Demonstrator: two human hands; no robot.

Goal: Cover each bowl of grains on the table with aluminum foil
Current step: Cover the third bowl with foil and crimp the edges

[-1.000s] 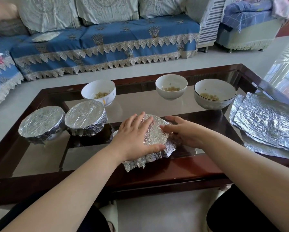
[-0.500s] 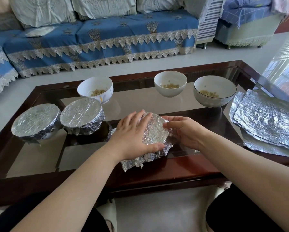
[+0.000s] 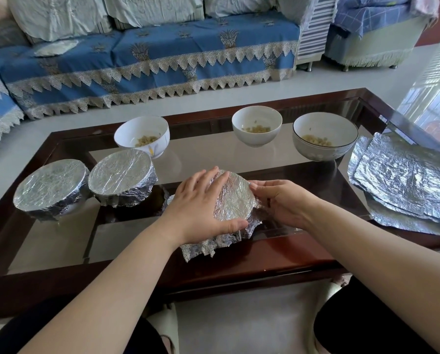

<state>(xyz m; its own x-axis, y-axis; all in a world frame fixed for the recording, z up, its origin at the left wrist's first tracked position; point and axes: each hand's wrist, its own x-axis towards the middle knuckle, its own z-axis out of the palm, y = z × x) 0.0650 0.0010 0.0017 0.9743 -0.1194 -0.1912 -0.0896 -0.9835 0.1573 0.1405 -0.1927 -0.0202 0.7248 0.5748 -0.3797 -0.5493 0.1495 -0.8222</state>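
Bowl in work (image 3: 235, 198): near front edge of table (image 3: 277, 259), centre, foil sheet laid over top, drawn flat across rim. Loose crinkled foil edges stick out at front and right side, not tucked. Contents hidden by foil.

Left hand (image 3: 201, 208): lies flat on foil top, fingers straight and spread, thumb along front rim. Pressing, not gripping.

Right hand (image 3: 282, 203): at bowl's right side, fingers curled round rim over the foil, fingertips on top edge. Grips foil against bowl wall.

Covered bowls, 2 pcs, left part of table: far-left foil-covered bowl (image 3: 51, 189) and second foil-covered bowl (image 3: 123, 176), just beside each other, maybe touching, cannot tell. Foil tight on top, crumpled down sides. Contents not visible.

Open bowls, 3 pcs, back row: white bowl at left (image 3: 142, 135), just behind second covered bowl; white bowl at centre (image 3: 257, 125); dark-rimmed bowl (image 3: 324, 135) at right, near the centre one. Each holds small qty of pale yellowish grains at bottom, well below rim.

Spare foil sheets (image 3: 405, 180): stacked loosely at right end of table, wrinkled, corners fanned, right of dark-rimmed bowl.

Table: dark wood frame, glass panels.

Surroundings: sofa (image 3: 150, 57) w/ blue lace-trimmed cover beyond table, pale floor between. Person's dark-clad knees at bottom of view.
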